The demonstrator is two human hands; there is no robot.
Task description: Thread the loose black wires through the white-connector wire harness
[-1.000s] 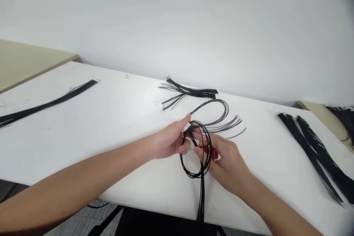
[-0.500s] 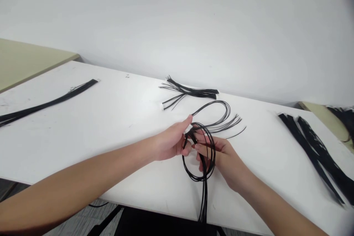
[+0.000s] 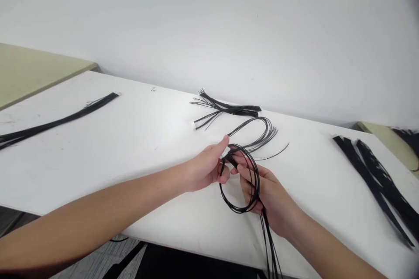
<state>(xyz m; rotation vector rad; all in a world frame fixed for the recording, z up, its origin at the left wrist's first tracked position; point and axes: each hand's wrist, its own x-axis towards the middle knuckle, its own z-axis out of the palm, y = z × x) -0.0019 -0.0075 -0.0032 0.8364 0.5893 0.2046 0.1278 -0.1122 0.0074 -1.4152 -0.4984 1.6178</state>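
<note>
- a pale wall (image 3: 209,22) rises behind everything.
- a white table (image 3: 157,126) spans the view in front of it.
- a yellowish table (image 3: 39,63) adjoins at the far left.
- black wire bundles (image 3: 389,189) lie on the white table's right side, well apart from the hands.
- a long black bundle (image 3: 70,117) lies on its left side.
- the held black wires (image 3: 233,162) are between the two hands, above the table's near part; they form a round loop, and loose strands hang below the right hand.
- a smaller bundle (image 3: 229,108) rests near the wall.
- the right hand (image 3: 271,192) has its fingers closed around the held black wires.
- the left hand (image 3: 206,168) pinches a white connector (image 3: 225,153) on those wires, thumb uppermost.
</note>
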